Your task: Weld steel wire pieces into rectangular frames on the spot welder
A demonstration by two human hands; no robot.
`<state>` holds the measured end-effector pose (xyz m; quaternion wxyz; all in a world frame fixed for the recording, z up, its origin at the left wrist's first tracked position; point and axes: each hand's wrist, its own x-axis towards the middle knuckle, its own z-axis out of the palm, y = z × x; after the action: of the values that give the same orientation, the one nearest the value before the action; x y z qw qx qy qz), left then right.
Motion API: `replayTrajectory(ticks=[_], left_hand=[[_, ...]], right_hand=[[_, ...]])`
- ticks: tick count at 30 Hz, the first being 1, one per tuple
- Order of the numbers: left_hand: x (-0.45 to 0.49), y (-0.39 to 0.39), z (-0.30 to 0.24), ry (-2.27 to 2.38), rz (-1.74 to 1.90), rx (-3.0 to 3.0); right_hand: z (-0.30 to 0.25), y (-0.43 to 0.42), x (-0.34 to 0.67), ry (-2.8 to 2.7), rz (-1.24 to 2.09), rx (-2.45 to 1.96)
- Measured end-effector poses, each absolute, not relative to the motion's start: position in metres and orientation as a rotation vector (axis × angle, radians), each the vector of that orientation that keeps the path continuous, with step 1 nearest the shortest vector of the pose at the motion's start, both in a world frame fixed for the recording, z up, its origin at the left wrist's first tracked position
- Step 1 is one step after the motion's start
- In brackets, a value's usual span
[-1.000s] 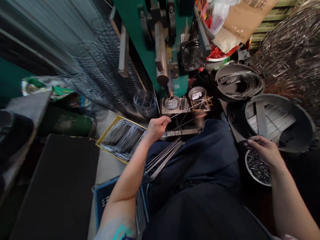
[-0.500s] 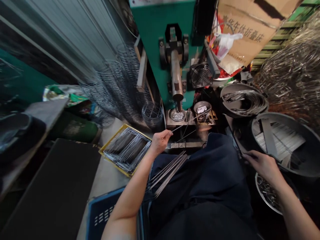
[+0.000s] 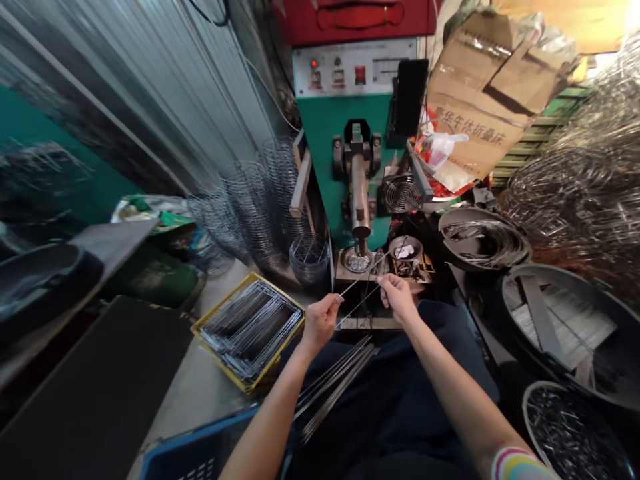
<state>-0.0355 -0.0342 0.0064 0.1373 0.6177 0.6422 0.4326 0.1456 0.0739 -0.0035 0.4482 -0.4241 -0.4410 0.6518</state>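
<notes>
My left hand (image 3: 319,323) pinches the near end of a thin metal rod (image 3: 350,288), which slants up toward the machine. My right hand (image 3: 399,298) is closed beside the rod, fingertips together; what lies between them is too small to make out. Just beyond both hands, the green machine (image 3: 320,127) carries a steel cylinder arm (image 3: 359,193) above a small dish of shiny bits (image 3: 357,261). Several loose metal rods (image 3: 337,383) lie across my lap, below the hands.
On the left stands a yellow basket (image 3: 280,357) of bent wire pieces, with a blue crate (image 3: 165,460) nearer me. Along my right are a basin of wire (image 3: 443,250), a large tub of rods (image 3: 510,280) and a bowl of small metal parts (image 3: 565,420).
My right hand has come from beside the right-hand tub to the rod, close to my left hand. My left hand keeps its pinch on the rod. The view has tilted up.
</notes>
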Motion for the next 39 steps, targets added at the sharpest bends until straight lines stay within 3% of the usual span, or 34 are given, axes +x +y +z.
replayTrajectory(ticks=[39], left_hand=[[-0.029, -0.038, -0.012, 1.910, 1.443, 1.813]], right_hand=[[0.006, 0.086, 0.113, -0.997, 1.646, -0.904]])
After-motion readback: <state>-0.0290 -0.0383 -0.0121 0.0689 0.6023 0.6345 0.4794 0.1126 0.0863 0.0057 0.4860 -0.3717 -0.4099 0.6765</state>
